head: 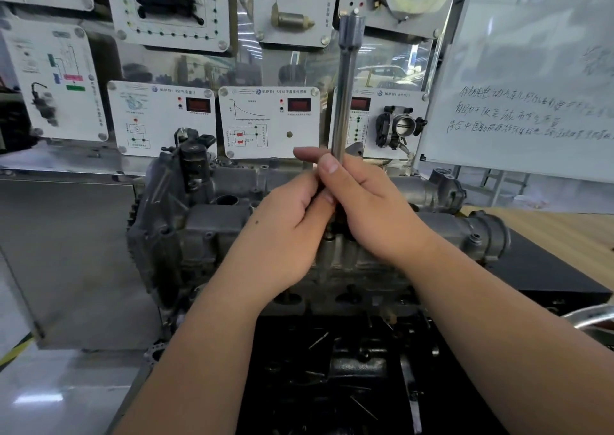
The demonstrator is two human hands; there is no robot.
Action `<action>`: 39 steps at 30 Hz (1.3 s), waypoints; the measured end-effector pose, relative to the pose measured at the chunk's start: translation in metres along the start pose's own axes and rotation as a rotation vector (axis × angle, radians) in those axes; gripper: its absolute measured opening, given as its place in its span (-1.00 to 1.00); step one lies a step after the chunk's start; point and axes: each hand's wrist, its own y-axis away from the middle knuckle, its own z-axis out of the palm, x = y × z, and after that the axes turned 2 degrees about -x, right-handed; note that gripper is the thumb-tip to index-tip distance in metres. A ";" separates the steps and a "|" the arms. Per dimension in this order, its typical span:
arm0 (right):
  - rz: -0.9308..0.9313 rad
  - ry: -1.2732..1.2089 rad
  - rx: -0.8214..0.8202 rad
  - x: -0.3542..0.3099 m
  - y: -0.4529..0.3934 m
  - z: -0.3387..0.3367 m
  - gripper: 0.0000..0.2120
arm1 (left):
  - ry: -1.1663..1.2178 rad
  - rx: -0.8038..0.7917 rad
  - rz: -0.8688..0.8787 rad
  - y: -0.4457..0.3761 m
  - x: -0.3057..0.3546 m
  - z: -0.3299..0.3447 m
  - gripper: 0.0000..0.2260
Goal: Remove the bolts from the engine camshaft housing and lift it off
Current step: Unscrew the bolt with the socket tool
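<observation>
On the far left I see the training boards (56,79) mounted on the wall, well behind the work. Moving in, the camshaft housing (212,222) sits on the engine in the middle of the counter (564,235), its grey cast body running from the timing end at left to the flanged end at right. I judge it heavy and rigid, probably a bit oily, so once the bolts are out I would take it at both ends with the lift kept level, not by the thin lugs.

My left hand (282,235) comes in from below, its fingers curled round the lower part of the long wrench (344,102), just above the housing's top face. The wrench stands nearly upright, its polished shaft rising between the two hands to a socket-like head high in view. Its lower tip is hidden behind my hands, so I cannot tell whether it is seated on a bolt, though I judge I am working one near the middle of the housing.

My right hand (362,202) wraps the same shaft, touching the left, thumb lying along the steel. The housing lies directly beneath both hands. Further right, a whiteboard (531,86) leans behind the counter
</observation>
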 end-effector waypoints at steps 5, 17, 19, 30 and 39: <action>-0.003 0.002 0.058 0.001 0.001 0.000 -0.73 | -0.045 0.118 0.013 0.000 0.002 0.007 -0.79; -0.001 0.062 -0.025 0.001 0.000 0.000 -0.73 | 0.098 0.001 -0.031 0.000 -0.001 -0.002 -0.81; -0.017 0.047 -0.003 0.001 -0.001 0.000 -0.76 | 0.028 0.069 -0.014 -0.001 -0.001 0.000 -0.84; -0.005 0.021 0.038 0.003 0.001 -0.003 -0.77 | -0.017 0.033 0.027 -0.001 -0.002 0.004 -0.79; -0.030 0.006 0.118 0.001 0.003 -0.001 -0.77 | -0.053 0.183 0.053 -0.001 0.000 0.017 -0.88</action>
